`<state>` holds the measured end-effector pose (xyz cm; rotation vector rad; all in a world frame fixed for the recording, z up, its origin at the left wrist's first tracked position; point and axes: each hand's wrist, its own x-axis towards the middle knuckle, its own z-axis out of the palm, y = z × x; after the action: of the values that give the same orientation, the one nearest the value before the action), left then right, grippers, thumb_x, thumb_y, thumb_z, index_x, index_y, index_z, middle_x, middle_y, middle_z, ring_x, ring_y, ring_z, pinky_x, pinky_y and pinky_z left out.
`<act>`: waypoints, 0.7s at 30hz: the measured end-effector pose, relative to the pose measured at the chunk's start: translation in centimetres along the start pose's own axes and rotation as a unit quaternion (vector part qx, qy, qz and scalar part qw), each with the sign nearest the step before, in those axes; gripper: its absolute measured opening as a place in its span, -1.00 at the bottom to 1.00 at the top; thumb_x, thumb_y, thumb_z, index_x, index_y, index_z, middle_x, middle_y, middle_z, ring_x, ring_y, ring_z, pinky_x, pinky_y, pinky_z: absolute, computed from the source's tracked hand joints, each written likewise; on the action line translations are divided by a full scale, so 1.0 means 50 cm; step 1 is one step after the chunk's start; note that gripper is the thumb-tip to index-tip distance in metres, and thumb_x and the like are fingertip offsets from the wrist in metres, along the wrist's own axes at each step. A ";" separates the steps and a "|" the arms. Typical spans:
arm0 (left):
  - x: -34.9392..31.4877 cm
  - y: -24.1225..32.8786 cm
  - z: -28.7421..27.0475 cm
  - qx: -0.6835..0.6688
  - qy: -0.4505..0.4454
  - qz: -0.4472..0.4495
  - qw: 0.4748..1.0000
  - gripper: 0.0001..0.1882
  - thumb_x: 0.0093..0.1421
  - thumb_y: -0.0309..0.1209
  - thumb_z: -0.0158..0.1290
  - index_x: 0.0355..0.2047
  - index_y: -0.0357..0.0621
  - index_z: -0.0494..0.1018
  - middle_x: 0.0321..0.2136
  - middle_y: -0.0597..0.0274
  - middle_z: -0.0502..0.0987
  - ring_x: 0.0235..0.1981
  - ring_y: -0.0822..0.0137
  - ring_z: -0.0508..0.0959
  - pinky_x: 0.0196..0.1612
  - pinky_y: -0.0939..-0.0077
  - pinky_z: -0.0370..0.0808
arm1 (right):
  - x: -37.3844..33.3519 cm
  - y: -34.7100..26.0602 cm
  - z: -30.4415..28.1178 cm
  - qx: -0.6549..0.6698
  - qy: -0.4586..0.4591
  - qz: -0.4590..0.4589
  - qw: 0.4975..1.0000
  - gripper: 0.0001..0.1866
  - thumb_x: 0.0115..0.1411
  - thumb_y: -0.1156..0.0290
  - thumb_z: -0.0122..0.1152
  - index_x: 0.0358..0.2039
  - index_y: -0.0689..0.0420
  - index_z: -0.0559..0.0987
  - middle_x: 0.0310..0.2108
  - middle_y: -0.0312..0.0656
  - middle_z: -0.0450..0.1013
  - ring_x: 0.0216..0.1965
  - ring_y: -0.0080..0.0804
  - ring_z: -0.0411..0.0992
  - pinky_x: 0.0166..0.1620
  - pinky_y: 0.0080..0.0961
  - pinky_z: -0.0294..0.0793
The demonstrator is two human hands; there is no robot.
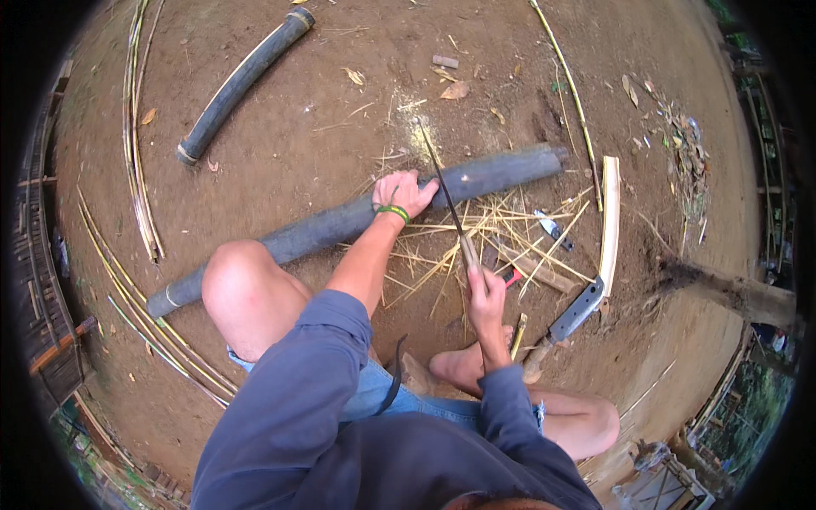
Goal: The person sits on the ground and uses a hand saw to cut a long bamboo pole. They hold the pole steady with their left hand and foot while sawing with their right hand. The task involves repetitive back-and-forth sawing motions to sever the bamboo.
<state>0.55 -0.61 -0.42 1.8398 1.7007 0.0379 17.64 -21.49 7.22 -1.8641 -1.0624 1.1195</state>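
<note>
A thick dark bamboo pole (323, 229) lies slantwise on the ground in front of me, passing beside my left knee. My left hand (402, 195) presses down on its middle, the fingers curled over it. In my right hand (486, 297) is the wooden handle of a saw (444, 185), seen nearly edge-on. Its thin dark blade crosses the pole just right of my left hand and points away from me. I cannot tell how deep the blade sits. Pale sawdust (421, 140) lies on the ground beyond the pole.
Another bamboo length (246, 85) lies at upper left. Thin bamboo strips (140, 127) are along the left. Shavings (484, 229) litter the ground by the saw. At right are a split bamboo piece (610, 221), a wooden-handled machete (580, 308) and a post (731, 293).
</note>
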 end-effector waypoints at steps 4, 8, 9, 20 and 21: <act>-0.041 0.010 0.020 0.037 0.104 0.126 0.986 -0.24 -0.04 0.19 0.25 -0.03 -0.18 0.54 -0.11 -0.02 0.61 0.00 -0.01 0.57 0.03 0.04 0.52 | 0.148 -0.023 0.062 -0.010 0.021 -0.045 0.999 -0.52 0.39 0.17 0.10 -0.54 0.34 0.45 -0.73 -0.12 0.18 -0.61 -0.43 0.15 -0.51 -0.25 0.12; -0.027 0.008 0.009 0.080 0.019 0.072 0.994 -0.09 -0.20 0.14 0.43 0.07 -0.15 0.46 0.00 0.05 0.54 0.11 0.08 0.51 0.14 0.15 0.49 | 0.135 -0.061 0.066 -0.056 0.036 -0.062 0.996 -0.53 0.37 0.17 0.13 -0.50 0.35 0.52 -0.73 -0.06 0.20 -0.64 -0.40 0.14 -0.50 -0.22 0.14; -0.021 0.009 0.008 0.073 0.024 0.074 0.994 -0.09 -0.25 0.15 0.45 0.04 -0.13 0.47 -0.02 0.05 0.55 0.08 0.07 0.53 0.13 0.13 0.51 | 0.114 -0.033 0.050 -0.031 0.031 -0.034 0.998 -0.54 0.36 0.18 0.13 -0.53 0.33 0.50 -0.74 -0.14 0.21 -0.65 -0.43 0.13 -0.51 -0.26 0.13; -0.008 0.001 -0.002 0.068 0.012 0.082 0.994 -0.06 -0.22 0.19 0.42 0.12 -0.06 0.45 0.00 0.04 0.57 0.09 0.03 0.55 0.09 0.03 0.53 | 0.098 -0.045 0.043 -0.042 0.021 -0.004 0.999 -0.50 0.39 0.15 0.09 -0.57 0.31 0.44 -0.73 -0.20 0.19 -0.62 -0.47 0.14 -0.51 -0.28 0.12; -0.009 0.003 -0.003 0.068 0.015 0.083 0.994 -0.08 -0.20 0.21 0.39 0.10 -0.06 0.47 -0.02 0.03 0.58 0.07 0.03 0.56 0.08 0.03 0.53 | 0.092 -0.052 0.041 -0.046 0.020 0.000 0.999 -0.50 0.39 0.16 0.09 -0.57 0.32 0.43 -0.73 -0.15 0.18 -0.63 -0.46 0.15 -0.50 -0.26 0.14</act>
<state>0.55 -0.96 -0.06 2.0887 1.5999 0.0186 16.35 -15.99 7.15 -1.9498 -1.1095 1.0444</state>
